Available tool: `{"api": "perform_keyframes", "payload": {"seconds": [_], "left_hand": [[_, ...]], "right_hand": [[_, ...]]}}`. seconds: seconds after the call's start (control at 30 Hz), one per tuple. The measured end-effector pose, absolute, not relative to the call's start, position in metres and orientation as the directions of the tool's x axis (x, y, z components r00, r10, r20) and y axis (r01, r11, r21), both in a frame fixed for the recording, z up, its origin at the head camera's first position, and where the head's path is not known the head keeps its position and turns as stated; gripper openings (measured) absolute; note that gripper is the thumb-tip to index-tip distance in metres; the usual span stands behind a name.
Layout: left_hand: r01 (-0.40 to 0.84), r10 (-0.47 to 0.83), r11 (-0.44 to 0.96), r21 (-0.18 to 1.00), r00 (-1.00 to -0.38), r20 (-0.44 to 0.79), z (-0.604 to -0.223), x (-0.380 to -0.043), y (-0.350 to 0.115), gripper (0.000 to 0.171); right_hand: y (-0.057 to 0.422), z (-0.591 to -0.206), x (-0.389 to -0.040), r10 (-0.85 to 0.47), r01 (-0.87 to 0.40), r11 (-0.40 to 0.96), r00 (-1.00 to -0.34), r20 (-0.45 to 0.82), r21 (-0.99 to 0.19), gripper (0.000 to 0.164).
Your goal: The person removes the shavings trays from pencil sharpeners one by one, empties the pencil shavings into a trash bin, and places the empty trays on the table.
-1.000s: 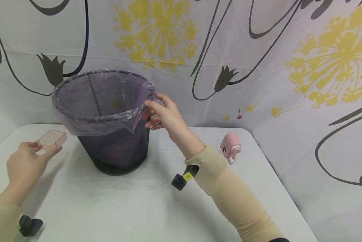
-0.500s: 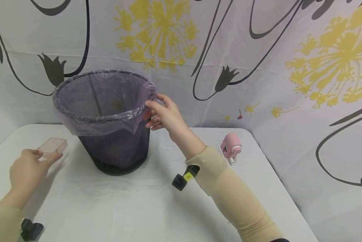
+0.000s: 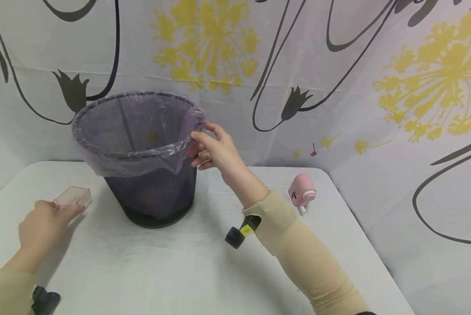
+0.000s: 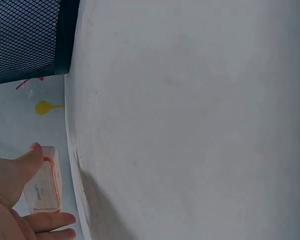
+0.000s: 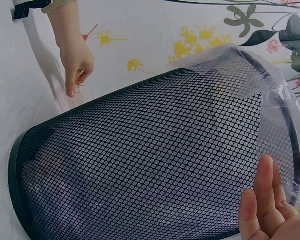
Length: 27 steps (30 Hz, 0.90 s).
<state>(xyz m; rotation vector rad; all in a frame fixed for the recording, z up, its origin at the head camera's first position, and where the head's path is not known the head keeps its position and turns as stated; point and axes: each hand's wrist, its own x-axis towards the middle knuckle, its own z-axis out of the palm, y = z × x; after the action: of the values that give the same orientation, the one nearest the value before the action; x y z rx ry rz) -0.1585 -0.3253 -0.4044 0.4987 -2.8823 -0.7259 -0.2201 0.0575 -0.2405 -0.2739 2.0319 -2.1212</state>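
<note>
Two hands work over one white surface (image 3: 160, 267). The left hand (image 3: 42, 221) pinches the one small, clear plastic box with pinkish-orange edges (image 3: 74, 197), its thumb at one end and its fingers at the other; small lettering shows on the box in the left wrist view. The box is to the left of the bin, near it but apart, and whether it touches the surface I cannot tell.

The right hand (image 3: 219, 151) is clamped on the rim of the one round, dark metal-mesh bin (image 3: 152, 197), at its right side, with the thumb at the rim and the other fingers against the outside. The bin stands upright. One thin, translucent purple plastic bag (image 3: 117, 164) lines it and folds down over the rim all round.

One pink, rounded object with a white part at its front (image 3: 301, 190) rests to the right of the bin, well apart from it.

Two beige sleeves (image 3: 310, 258) cover the forearms, and two small black devices (image 3: 235, 237) sit at the cuffs, one on each. Behind hangs one white cloth (image 3: 349, 170), printed with two large yellow flower heads and dark tulip shapes.
</note>
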Motion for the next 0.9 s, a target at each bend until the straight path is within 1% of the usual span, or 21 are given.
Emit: {"api": "perform_keyframes", "payload": {"seconds": [0.17, 0.5, 0.73, 0.9], "left_hand": [[-0.300, -0.350, 0.834, 0.463, -0.937, 0.022, -0.4053, -0.1583, -0.3252, 0.089], [-0.343, -0.353, 0.837, 0.426, -0.934, -0.059, -0.4092, -0.1611, -0.3303, 0.097], [-0.360, -0.357, 0.833, 0.421, -0.930, -0.087, -0.4085, -0.1596, -0.3286, 0.094], [-0.391, -0.373, 0.835, 0.387, -0.920, -0.123, -0.4079, -0.1593, -0.3260, 0.098]], "right_hand": [[0.0570, -0.2393, -0.2191, -0.263, 0.008, -0.035, -0.965, 0.002, -0.999, 0.064], [0.0569, -0.2402, -0.2197, -0.264, 0.004, -0.036, -0.965, 0.005, -0.999, 0.064], [0.0572, -0.2407, -0.2204, -0.264, -0.004, -0.035, -0.964, 0.014, -0.999, 0.063], [0.0576, -0.2405, -0.2204, -0.265, -0.006, -0.028, -0.964, 0.014, -1.000, 0.063]]}}
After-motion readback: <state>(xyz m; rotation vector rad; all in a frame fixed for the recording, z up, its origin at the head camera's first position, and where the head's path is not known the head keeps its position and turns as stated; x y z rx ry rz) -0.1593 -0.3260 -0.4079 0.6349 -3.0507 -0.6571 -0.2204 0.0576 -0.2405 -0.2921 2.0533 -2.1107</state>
